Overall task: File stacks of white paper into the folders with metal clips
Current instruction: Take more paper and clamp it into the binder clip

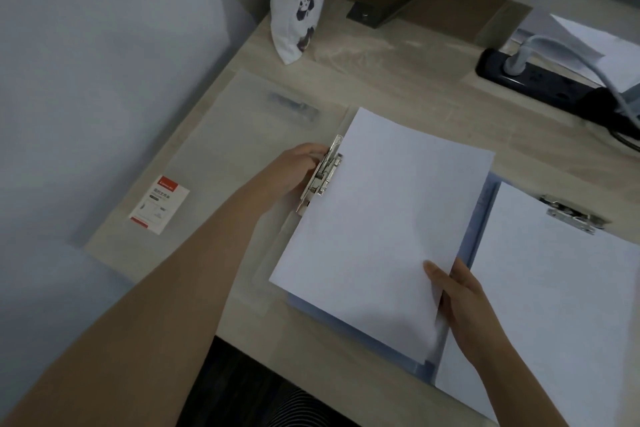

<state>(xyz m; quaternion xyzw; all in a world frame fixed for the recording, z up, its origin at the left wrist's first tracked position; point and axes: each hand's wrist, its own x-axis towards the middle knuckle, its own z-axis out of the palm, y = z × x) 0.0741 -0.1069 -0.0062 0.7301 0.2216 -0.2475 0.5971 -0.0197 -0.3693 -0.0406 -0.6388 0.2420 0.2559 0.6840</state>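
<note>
On the pale wooden desk [398, 87] by a white wall [86, 62], 2 folders [481, 204] lie open.

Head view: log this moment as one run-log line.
left hand: on metal clip | right hand: gripping paper stack edge | stack: on open folder | second folder: paper already clipped

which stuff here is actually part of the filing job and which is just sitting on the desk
In use:
- left hand on the metal clip
- right hand holding the paper stack
- translucent folder, lying open
- second folder with paper clipped in

Lying about:
- printed tote bag
- power strip with a white cable
- small label card
</note>
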